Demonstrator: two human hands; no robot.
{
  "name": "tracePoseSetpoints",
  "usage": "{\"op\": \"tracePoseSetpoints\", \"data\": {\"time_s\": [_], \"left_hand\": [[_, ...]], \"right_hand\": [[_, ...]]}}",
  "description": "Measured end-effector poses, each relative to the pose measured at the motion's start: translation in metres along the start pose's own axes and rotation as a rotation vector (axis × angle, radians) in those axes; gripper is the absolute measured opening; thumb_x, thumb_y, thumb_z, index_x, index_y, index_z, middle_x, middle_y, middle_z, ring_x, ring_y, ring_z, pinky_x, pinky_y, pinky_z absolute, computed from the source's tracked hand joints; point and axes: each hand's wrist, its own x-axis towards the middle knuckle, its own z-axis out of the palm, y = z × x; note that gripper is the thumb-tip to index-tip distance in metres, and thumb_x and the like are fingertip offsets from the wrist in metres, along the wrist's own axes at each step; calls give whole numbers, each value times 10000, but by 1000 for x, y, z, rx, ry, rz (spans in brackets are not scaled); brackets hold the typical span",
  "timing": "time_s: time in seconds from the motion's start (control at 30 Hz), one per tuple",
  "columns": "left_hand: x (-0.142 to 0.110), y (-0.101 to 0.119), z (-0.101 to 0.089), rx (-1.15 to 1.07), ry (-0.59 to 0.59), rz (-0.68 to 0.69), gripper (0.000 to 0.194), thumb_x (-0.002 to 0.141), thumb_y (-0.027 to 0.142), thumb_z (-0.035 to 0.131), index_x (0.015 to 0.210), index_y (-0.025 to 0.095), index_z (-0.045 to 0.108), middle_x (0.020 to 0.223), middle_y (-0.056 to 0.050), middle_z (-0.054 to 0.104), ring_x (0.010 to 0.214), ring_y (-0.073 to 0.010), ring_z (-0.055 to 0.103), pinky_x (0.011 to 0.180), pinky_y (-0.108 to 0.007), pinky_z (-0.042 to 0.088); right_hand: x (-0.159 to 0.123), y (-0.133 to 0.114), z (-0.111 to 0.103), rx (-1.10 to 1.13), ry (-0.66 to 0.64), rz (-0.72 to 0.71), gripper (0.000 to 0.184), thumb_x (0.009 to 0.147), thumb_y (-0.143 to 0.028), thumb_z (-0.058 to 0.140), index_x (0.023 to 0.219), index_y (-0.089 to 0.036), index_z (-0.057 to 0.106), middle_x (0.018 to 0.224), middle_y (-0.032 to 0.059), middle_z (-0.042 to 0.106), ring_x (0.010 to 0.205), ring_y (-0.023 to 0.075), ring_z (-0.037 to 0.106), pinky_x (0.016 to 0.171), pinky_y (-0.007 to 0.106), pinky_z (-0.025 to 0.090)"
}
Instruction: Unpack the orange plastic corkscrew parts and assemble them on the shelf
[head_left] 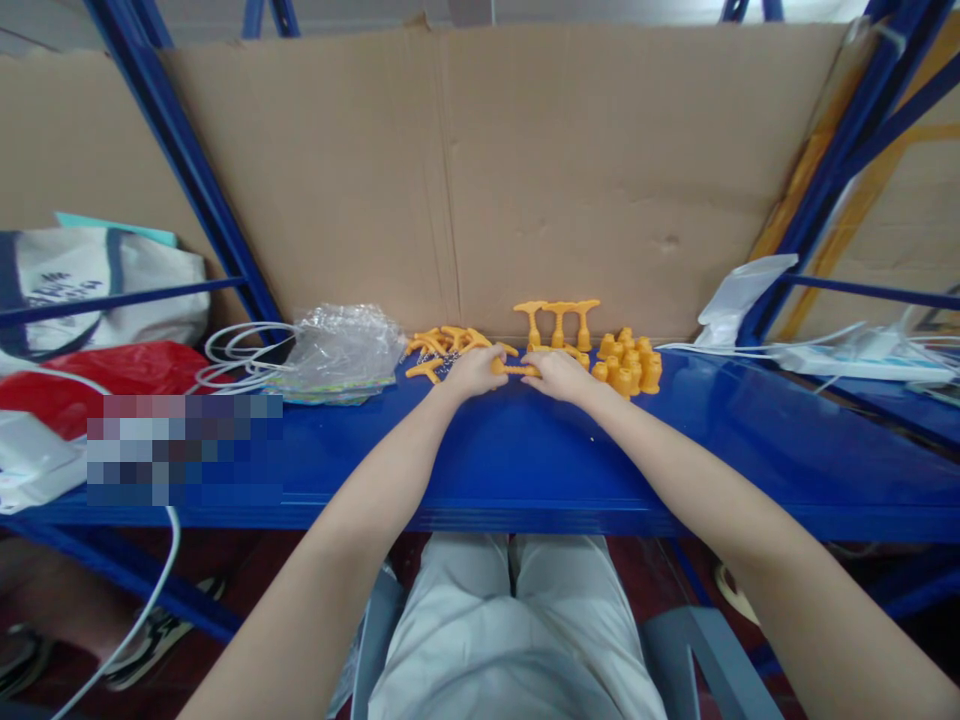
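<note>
My left hand (478, 373) and my right hand (561, 376) are close together over the blue shelf, fingers closed on the two ends of one yellow plastic piece (516, 370). Its shaft lies level between them; the fingers hide its ends. Just left of my left hand is a pile of yellow T-shaped handles (424, 370) with dark metallic bits among them. Behind my right hand several yellow T-shaped pieces (559, 322) stand upright. A cluster of small yellow cup-shaped parts (624, 374) sits beside my right hand.
The blue shelf (517, 460) is backed by cardboard (562, 180). Clear plastic bags (345, 350), white cable loops (240, 355) and a red bag (112, 370) lie leftward. A white power strip (847, 362) lies at right. Blue posts (187, 170) frame both sides.
</note>
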Motion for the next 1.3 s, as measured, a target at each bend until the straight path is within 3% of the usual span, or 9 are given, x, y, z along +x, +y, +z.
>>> {"op": "tracePoseSetpoints", "data": {"time_s": [0.47, 0.8, 0.9, 0.97, 1.1, 1.2, 1.3], "left_hand": [[-4, 10, -8, 42, -33, -20, 307, 792, 215, 631, 1091, 190, 694, 1025, -77, 736, 1000, -273, 691, 865, -340, 527], [-3, 10, -2, -7, 22, 27, 414, 823, 272, 632, 1234, 219, 632, 1145, -68, 727, 1102, -264, 674, 957, -366, 512], [-1, 4, 4, -97, 46, -20, 620, 892, 382, 592, 1462, 196, 434, 1186, -92, 710, 1052, -241, 693, 929, -361, 528], [2, -3, 9, -105, 52, -30, 663, 941, 423, 527, 1524, 163, 349, 1317, -141, 657, 1161, -245, 658, 996, -372, 505], [6, -16, 22, 36, -81, -34, 533, 988, 377, 429, 1479, 173, 469, 1563, -158, 466, 1456, -264, 420, 1183, -423, 344], [6, -20, 27, 107, -222, -111, 519, 1009, 379, 371, 1500, 241, 468, 1627, -122, 380, 1490, -284, 371, 1195, -507, 313], [6, -18, 27, 146, -257, -137, 512, 1023, 389, 332, 1508, 281, 459, 1654, -90, 332, 1485, -285, 379, 1182, -521, 328]], "right_hand": [[1, 13, 6, 182, -26, 27, 150, 925, -249, 644, 1015, -182, 743, 976, 97, 753, 969, 244, 688, 813, 294, 468], [1, 18, 3, 345, -35, 102, 56, 863, -202, 703, 878, -188, 755, 836, 42, 743, 796, 193, 673, 723, 260, 442], [1, 25, 3, 396, 11, 188, 60, 850, -199, 708, 795, -188, 729, 797, 40, 740, 759, 190, 672, 702, 261, 453], [0, 30, 4, 450, 10, 283, 157, 868, -207, 685, 713, -178, 690, 682, 35, 702, 664, 177, 654, 649, 256, 456], [5, 35, 9, 621, 41, 498, 236, 912, -202, 638, 679, -169, 629, 531, -2, 606, 504, 124, 596, 553, 215, 460], [13, 30, 14, 737, 69, 634, 220, 915, -225, 655, 706, -168, 618, 513, -22, 581, 425, 96, 546, 496, 201, 466], [23, 21, 16, 839, 44, 716, 259, 897, -193, 653, 651, -180, 573, 470, -38, 525, 396, 94, 504, 458, 210, 461]]}}
